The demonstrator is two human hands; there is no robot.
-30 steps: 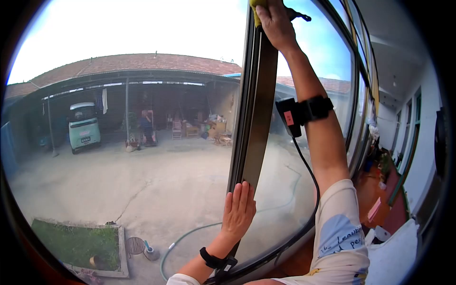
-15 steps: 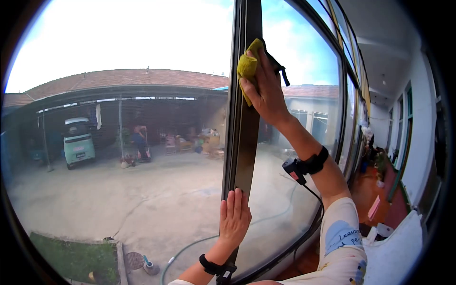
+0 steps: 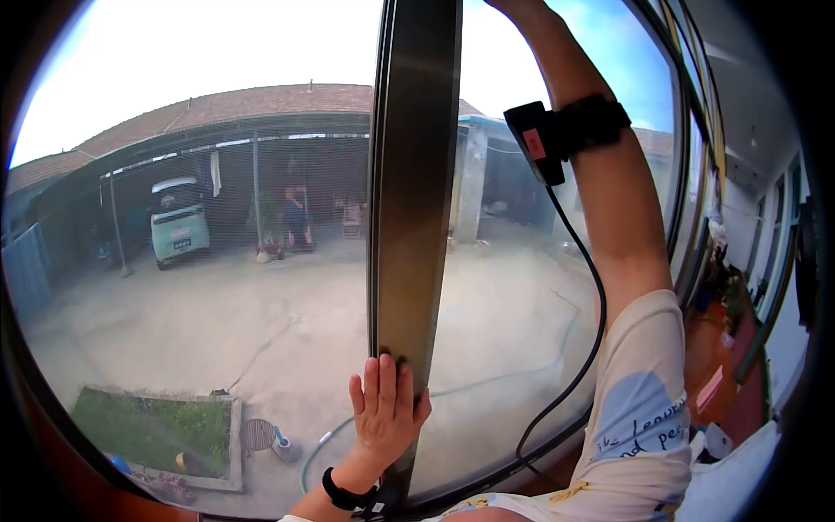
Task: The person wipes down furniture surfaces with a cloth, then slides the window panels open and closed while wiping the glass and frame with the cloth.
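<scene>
My left hand [image 3: 384, 419] lies flat on the lower part of the dark metal window post [image 3: 416, 191], its fingers stretched upward and holding nothing. My right forearm [image 3: 613, 200] reaches up past the top edge of the view, so the hand and its fingers are out of sight, as is the yellow cloth. A black strap with a small box [image 3: 537, 143] sits around that forearm, and a black cable [image 3: 600, 296] hangs from it. Another black band [image 3: 344, 491] circles my left wrist. Glass panes stand on both sides of the post.
Through the glass I see a yard with a light-green vehicle [image 3: 179, 224] under a shed roof, a grass bed [image 3: 156, 431] and a hose [image 3: 496, 378]. On the right runs an indoor corridor with a reddish floor [image 3: 706, 348] and a white-covered surface [image 3: 739, 474].
My right hand has moved upward out of view with the yellow cloth. My left hand stays on the post. The camera view has shifted, bringing the post further left.
</scene>
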